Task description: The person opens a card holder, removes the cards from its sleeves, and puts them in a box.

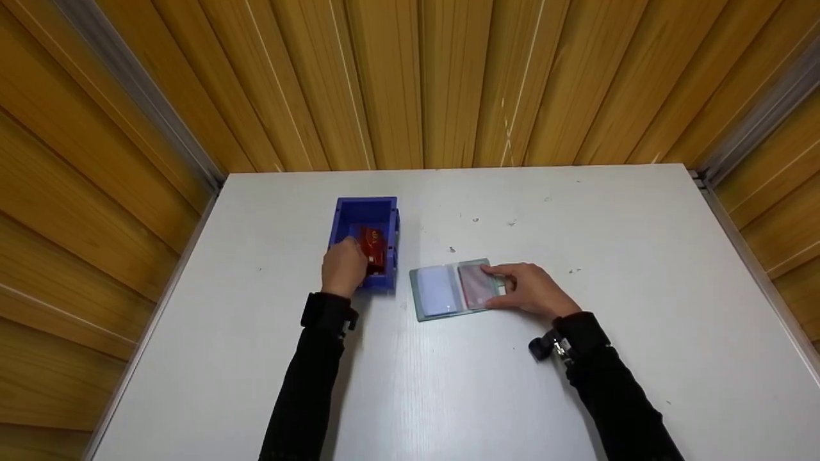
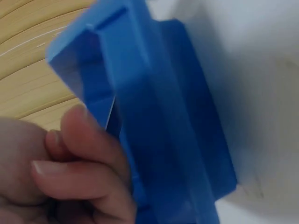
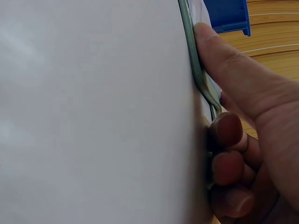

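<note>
My left hand (image 1: 344, 266) reaches over the near left side of a blue plastic bin (image 1: 395, 256), fingers curled at a red card (image 1: 373, 246) inside it. A thin card edge (image 2: 110, 113) shows by the fingertips in the left wrist view; most of the card is hidden there. An open card holder (image 1: 439, 291) with a green cover and clear sleeves lies flat to the bin's right. My right hand (image 1: 533, 291) grips its right edge, thumb (image 3: 219, 51) on the page and the other fingers curled at the cover's edge. A reddish card shows through the right sleeve.
The white table (image 1: 448, 384) carries the bin and the card holder, with a few small dark marks (image 1: 475, 220) behind the holder. Yellow wood-patterned panels (image 1: 410, 83) rise along the back and both sides. Each wrist wears a black strap with a camera.
</note>
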The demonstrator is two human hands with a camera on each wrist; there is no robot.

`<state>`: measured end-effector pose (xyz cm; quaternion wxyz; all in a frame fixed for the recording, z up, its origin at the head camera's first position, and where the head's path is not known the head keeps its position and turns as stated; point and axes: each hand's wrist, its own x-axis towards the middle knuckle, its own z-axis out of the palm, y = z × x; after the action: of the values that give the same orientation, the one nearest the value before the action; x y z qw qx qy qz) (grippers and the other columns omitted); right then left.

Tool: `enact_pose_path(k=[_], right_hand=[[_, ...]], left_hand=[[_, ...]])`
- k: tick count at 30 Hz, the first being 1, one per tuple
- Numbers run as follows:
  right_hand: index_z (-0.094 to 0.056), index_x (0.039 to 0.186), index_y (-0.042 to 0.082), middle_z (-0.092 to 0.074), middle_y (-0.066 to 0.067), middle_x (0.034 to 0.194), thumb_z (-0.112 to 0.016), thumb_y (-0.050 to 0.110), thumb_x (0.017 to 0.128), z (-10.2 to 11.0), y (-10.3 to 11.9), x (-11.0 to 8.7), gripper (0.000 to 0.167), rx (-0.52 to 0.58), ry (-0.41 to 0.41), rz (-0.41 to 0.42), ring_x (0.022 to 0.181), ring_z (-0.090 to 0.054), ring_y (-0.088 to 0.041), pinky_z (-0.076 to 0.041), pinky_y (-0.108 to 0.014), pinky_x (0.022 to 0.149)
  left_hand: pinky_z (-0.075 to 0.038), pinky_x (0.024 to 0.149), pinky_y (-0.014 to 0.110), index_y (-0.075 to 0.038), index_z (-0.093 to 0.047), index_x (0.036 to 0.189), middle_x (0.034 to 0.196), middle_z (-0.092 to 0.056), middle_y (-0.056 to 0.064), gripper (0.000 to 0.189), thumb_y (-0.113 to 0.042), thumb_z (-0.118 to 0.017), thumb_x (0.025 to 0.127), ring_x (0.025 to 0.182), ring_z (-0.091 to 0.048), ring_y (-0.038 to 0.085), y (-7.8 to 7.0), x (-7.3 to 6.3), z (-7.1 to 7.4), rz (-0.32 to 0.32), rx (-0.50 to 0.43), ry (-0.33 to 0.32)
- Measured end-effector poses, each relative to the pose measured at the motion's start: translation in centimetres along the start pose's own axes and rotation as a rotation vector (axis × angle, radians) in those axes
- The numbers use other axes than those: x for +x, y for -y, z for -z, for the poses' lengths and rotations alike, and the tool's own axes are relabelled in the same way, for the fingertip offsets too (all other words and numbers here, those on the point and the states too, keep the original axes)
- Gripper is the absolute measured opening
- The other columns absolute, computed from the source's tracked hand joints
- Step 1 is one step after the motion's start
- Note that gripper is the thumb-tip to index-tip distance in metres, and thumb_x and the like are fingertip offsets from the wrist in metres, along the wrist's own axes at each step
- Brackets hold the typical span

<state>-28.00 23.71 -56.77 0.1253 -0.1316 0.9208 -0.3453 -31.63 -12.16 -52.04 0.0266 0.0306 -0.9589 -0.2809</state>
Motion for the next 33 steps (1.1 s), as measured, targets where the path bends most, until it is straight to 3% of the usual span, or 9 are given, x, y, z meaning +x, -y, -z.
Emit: enact_pose_path(k=[2,5,11,14,18,22,27,31,33], right_hand=[[-0.062,0.144,0.026,-0.054,0.004,0.07,-0.092,0.043,0.076,0.0,0.0,0.0,0.076,0.005,0.004,-0.005,0.066,-0.047,-0.012,-0.035,-0.024,0.061],[-0.062,0.145,0.025,-0.055,0.003,0.071,-0.091,0.043,0.076,-0.1,0.0,0.0,0.076,0.009,0.004,-0.003,0.067,-0.047,-0.013,-0.036,-0.024,0.061],[-0.063,0.144,0.026,-0.054,0.004,0.071,-0.092,0.042,0.076,-0.1,-0.1,-0.1,0.076,0.013,0.0,-0.001,0.067,-0.047,-0.012,-0.036,-0.024,0.062],[-0.063,0.144,0.027,-0.054,0.005,0.07,-0.091,0.043,0.076,-0.2,-0.1,-0.1,0.076,0.013,-0.001,0.009,0.066,-0.046,-0.011,-0.036,-0.023,0.061],[-0.062,0.144,0.026,-0.054,0.005,0.068,-0.091,0.044,0.076,-0.2,-0.1,0.0,0.076,0.015,-0.002,0.016,0.064,-0.046,-0.011,-0.036,-0.023,0.06],[-0.063,0.144,0.026,-0.053,0.004,0.069,-0.091,0.045,0.076,-0.2,0.0,0.1,0.076,0.014,0.0,0.011,0.064,-0.044,-0.011,-0.034,-0.023,0.06],[-0.063,0.144,0.026,-0.052,0.004,0.07,-0.092,0.044,0.075,0.0,-0.1,0.0,0.077,0.007,-0.003,0.005,0.065,-0.045,-0.012,-0.034,-0.024,0.061],[-0.063,0.143,0.026,-0.052,0.004,0.071,-0.092,0.044,0.075,0.1,-0.1,0.0,0.077,0.007,-0.001,-0.004,0.066,-0.045,-0.012,-0.035,-0.024,0.061],[-0.063,0.143,0.026,-0.052,0.004,0.071,-0.092,0.044,0.075,0.1,-0.1,0.0,0.076,0.005,0.0,-0.004,0.066,-0.045,-0.012,-0.035,-0.024,0.061]], left_hand=[[-0.059,0.069,0.051,0.005,-0.071,0.1,0.091,-0.074,0.024,0.024,-0.011,-0.054,0.103,0.079,-0.074,0.037,0.0,0.1,-0.3,-0.011,0.098,0.038],[-0.06,0.072,0.053,0.003,-0.076,0.102,0.095,-0.076,0.022,0.025,-0.018,-0.062,0.101,0.085,-0.074,0.037,-0.2,0.3,-0.8,-0.028,0.223,0.034],[-0.06,0.069,0.05,0.005,-0.076,0.095,0.087,-0.076,0.023,0.029,-0.024,-0.073,0.097,0.078,-0.074,0.036,-0.5,0.3,-1.7,-0.087,0.357,-0.093],[-0.061,0.066,0.046,0.003,-0.077,0.09,0.083,-0.076,0.021,0.022,-0.017,-0.071,0.098,0.075,-0.075,0.034,-0.5,0.4,-2.1,-0.105,0.401,-0.136],[-0.061,0.067,0.047,0.003,-0.076,0.089,0.084,-0.076,0.021,0.019,-0.006,-0.063,0.098,0.076,-0.075,0.035,-0.5,0.4,-2.4,-0.095,0.396,-0.146],[-0.061,0.067,0.05,0.005,-0.074,0.095,0.086,-0.075,0.023,0.017,-0.01,-0.067,0.098,0.078,-0.075,0.037,-0.4,0.4,-2.1,-0.104,0.309,-0.155],[-0.056,0.057,0.047,0.002,-0.067,0.123,0.078,-0.073,0.02,0.034,-0.026,-0.064,0.103,0.064,-0.071,0.032,-1.9,-0.3,-1.7,-0.135,0.172,-0.286],[-0.039,0.045,0.036,-0.007,-0.066,0.12,0.059,-0.061,0.007,0.027,-0.029,-0.063,0.104,0.047,-0.053,0.018,-4.5,-1.8,-1.8,-0.239,0.136,-0.411],[-0.033,0.043,0.034,-0.011,-0.067,0.114,0.055,-0.057,0.004,0.021,-0.027,-0.066,0.101,0.044,-0.047,0.016,-5.6,-2.9,-2.4,-0.325,0.141,-0.427]])
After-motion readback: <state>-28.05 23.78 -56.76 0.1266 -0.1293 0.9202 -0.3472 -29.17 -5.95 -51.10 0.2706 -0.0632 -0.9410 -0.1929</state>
